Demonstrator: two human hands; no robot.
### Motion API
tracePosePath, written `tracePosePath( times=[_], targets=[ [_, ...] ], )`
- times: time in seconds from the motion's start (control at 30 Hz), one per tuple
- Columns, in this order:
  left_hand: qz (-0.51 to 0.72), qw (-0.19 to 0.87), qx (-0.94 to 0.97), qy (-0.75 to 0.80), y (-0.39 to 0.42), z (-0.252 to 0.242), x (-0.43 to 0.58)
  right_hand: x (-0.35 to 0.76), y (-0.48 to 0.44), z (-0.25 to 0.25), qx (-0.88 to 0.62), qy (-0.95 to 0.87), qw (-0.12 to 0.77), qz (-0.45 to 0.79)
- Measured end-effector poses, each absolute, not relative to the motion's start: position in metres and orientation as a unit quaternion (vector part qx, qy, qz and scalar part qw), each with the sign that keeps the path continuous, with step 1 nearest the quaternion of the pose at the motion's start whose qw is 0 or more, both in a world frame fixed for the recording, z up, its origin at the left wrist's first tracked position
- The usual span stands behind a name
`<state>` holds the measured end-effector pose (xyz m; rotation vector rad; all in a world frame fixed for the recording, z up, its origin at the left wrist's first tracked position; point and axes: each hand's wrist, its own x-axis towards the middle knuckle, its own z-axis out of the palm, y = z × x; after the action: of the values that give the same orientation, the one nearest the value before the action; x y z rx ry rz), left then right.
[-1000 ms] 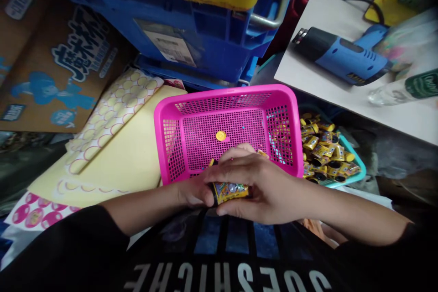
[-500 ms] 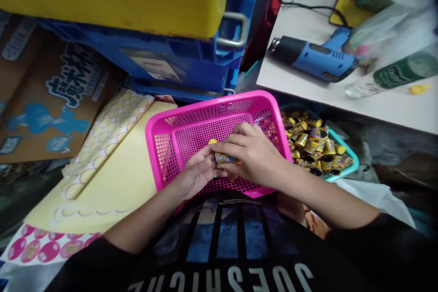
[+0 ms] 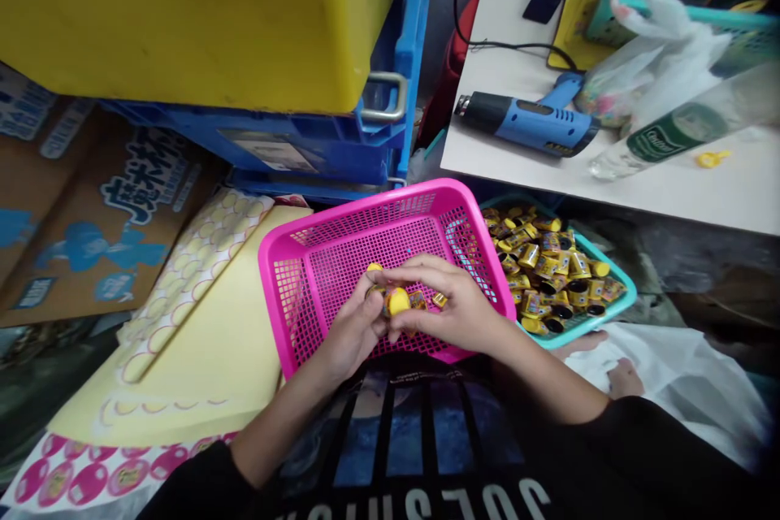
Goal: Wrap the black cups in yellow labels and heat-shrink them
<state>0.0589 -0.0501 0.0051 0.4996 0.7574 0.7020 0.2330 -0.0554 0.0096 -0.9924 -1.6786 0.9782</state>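
Observation:
Over the pink mesh basket [image 3: 366, 207] my two hands meet. A small printed container with a yellow round end [image 3: 399, 302] sits between them. My left hand [image 3: 347, 333] is closed on it, thumb along its side. My right hand [image 3: 457, 301] curls around it from the other side, thumb below and fingers above. More small yellow printed pieces [image 3: 437, 300] show under the right hand's fingers; whether they lie in the palm or in the basket I cannot tell. Another yellow end [image 3: 374, 266] shows just beyond the left fingers.
Right of the basket, a turquoise basket [image 3: 627, 301] holds many yellow printed containers. A blue heat gun [image 3: 536, 123] and a plastic bottle [image 3: 664, 138] lie on the white table [image 3: 670, 199]. Blue and yellow crates [image 3: 244, 24] stand ahead; sticker sheets [image 3: 201, 317] lie left.
The container has turned so its yellow round end faces up toward me. My right hand has shifted and opened its grip somewhat, showing more pieces beneath. The camera view has tilted slightly.

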Motion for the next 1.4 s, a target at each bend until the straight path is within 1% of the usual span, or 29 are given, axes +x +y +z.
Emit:
tracePosePath(
  times=[0.1,0.17,0.33,0.47,0.53,0.6,0.67,0.73,0.8,0.87,0.97,1.07,1.13,1.2,1.3,1.4],
  targets=[
    [0.311,0.832,0.251,0.385,-0.054,0.008,0.061,0.231,-0.059,0.009,-0.394,-0.67,0.464,0.424],
    [0.321,0.811,0.257,0.415,-0.056,0.01,0.063,0.231,-0.061,0.009,-0.383,-0.678,0.463,0.424],
    [0.379,0.741,0.285,0.476,-0.056,0.012,0.066,0.23,-0.064,0.003,-0.392,-0.711,0.467,0.351],
    [0.366,0.718,0.381,0.454,-0.056,0.01,0.063,0.23,-0.066,0.001,-0.396,-0.71,0.48,0.329],
    [0.359,0.673,0.473,0.441,-0.054,0.011,0.059,0.232,-0.068,0.001,-0.4,-0.702,0.487,0.332],
    [0.339,0.592,0.6,0.418,-0.05,0.014,0.055,0.234,-0.071,0.0,-0.404,-0.666,0.494,0.387],
    [0.312,0.489,0.717,0.386,-0.045,0.016,0.051,0.237,-0.072,-0.002,-0.391,-0.59,0.497,0.502],
    [0.303,0.405,0.789,0.35,-0.04,0.016,0.049,0.237,-0.072,-0.005,-0.36,-0.502,0.485,0.619],
    [0.318,0.366,0.816,0.315,-0.037,0.014,0.048,0.237,-0.071,-0.007,-0.34,-0.446,0.469,0.682],
    [0.333,0.375,0.817,0.286,-0.038,0.011,0.049,0.235,-0.07,-0.007,-0.342,-0.427,0.467,0.694],
    [0.366,0.448,0.755,0.307,-0.043,0.005,0.053,0.234,-0.07,-0.004,-0.365,-0.45,0.491,0.65],
    [0.345,0.596,0.618,0.38,-0.048,0.003,0.057,0.236,-0.07,-0.003,-0.405,-0.54,0.51,0.533],
    [0.292,0.695,0.524,0.396,-0.047,0.005,0.059,0.239,-0.069,-0.003,-0.418,-0.624,0.501,0.431],
    [0.247,0.757,0.46,0.393,-0.045,0.01,0.061,0.241,-0.067,-0.002,-0.412,-0.691,0.48,0.35],
    [0.223,0.767,0.426,0.424,-0.042,0.02,0.065,0.241,-0.064,-0.002,-0.409,-0.726,0.464,0.299],
    [0.249,0.72,0.438,0.477,-0.045,0.025,0.071,0.237,-0.062,-0.003,-0.394,-0.727,0.478,0.295]
  ],
)
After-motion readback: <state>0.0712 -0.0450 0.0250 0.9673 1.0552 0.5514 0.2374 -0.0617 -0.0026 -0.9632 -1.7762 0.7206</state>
